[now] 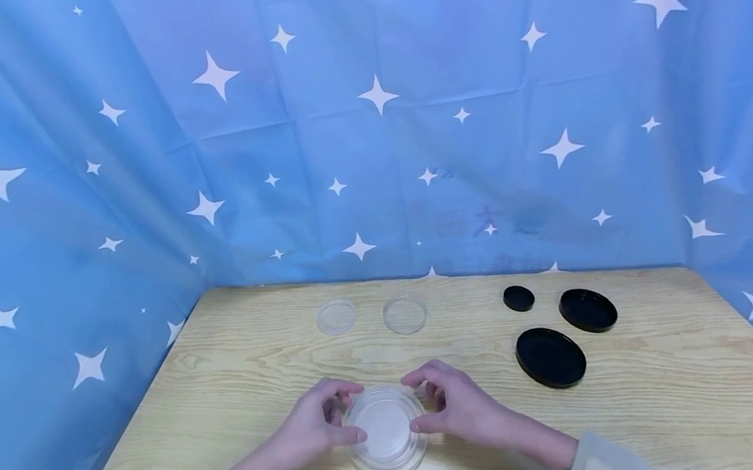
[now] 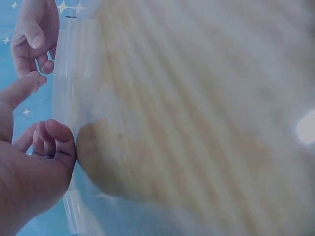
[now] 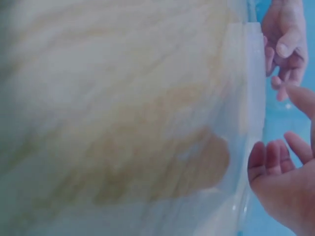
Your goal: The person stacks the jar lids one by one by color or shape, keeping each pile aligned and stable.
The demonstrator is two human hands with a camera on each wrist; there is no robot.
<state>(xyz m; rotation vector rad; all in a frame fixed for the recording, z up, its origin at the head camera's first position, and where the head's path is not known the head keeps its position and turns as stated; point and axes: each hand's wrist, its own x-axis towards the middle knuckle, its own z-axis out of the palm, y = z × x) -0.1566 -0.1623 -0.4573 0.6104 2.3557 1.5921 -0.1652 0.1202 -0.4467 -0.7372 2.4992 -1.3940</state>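
A clear round dish stack [image 1: 387, 439], with smaller circles nested inside a wider one, sits at the near middle of the table. My left hand [image 1: 329, 421] curves beside its left rim, thumb and index finger spread. On the opposite side, my right hand [image 1: 455, 405] mirrors it, its thumb tip over the rim. Both wrist views show the stack's layered edge [image 2: 74, 64] edge-on. The fingertips appear slightly above the stack's top, with no dish visible between them. The lower fingers of the left hand [image 2: 34, 167] and right hand [image 3: 283, 182] are loosely curled near the tabletop.
Farther back lie two clear round dishes, a left one [image 1: 336, 317] and a right one [image 1: 404, 315]. To the right are black round dishes: a small one [image 1: 519, 298], a medium one [image 1: 588, 310] and a large one [image 1: 551, 357]. A starred blue curtain [image 1: 367, 158] borders the wooden table [image 1: 260, 375].
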